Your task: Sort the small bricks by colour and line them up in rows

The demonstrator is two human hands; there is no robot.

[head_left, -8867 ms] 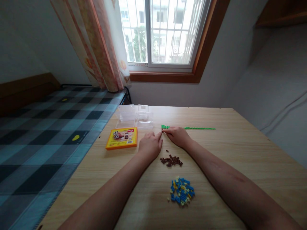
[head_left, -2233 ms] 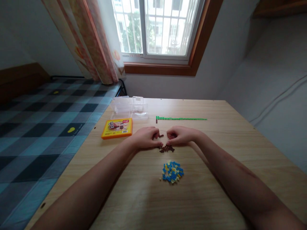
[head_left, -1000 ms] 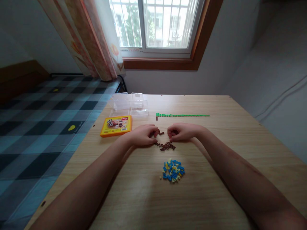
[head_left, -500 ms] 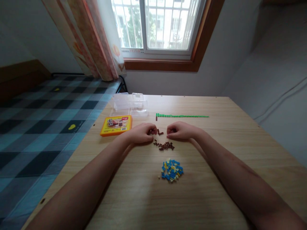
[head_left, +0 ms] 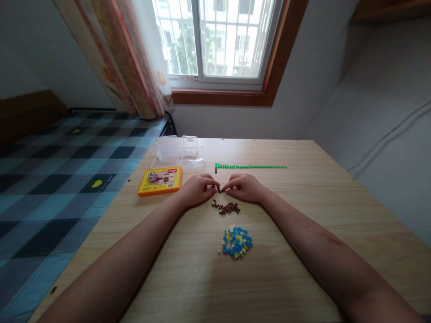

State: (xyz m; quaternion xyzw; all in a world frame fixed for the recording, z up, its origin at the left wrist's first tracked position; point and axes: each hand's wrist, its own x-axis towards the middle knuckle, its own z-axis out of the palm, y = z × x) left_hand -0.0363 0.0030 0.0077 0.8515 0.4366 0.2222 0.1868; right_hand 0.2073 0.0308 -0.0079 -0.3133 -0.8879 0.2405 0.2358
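Note:
My left hand rests on the table with its fingers bent and closed at a small brown building brick. Opposite it, my right hand has its thumb and fingertips drawn together on another little brown brick. The fingertips of both hands nearly meet, and the bricks are partly hidden by them. Just below the hands lies a loose pile of brown bricks. Nearer to me is a heap of blue, yellow and cream bricks.
A long row of green bricks stretches across the table beyond my hands, with one brown brick at its left end. To the left are a yellow-orange box and open clear plastic cases. A bed adjoins the table.
My right hand has moved left toward my left hand, and its fingers now reach the brown bricks between them. The view has tipped slightly upward.

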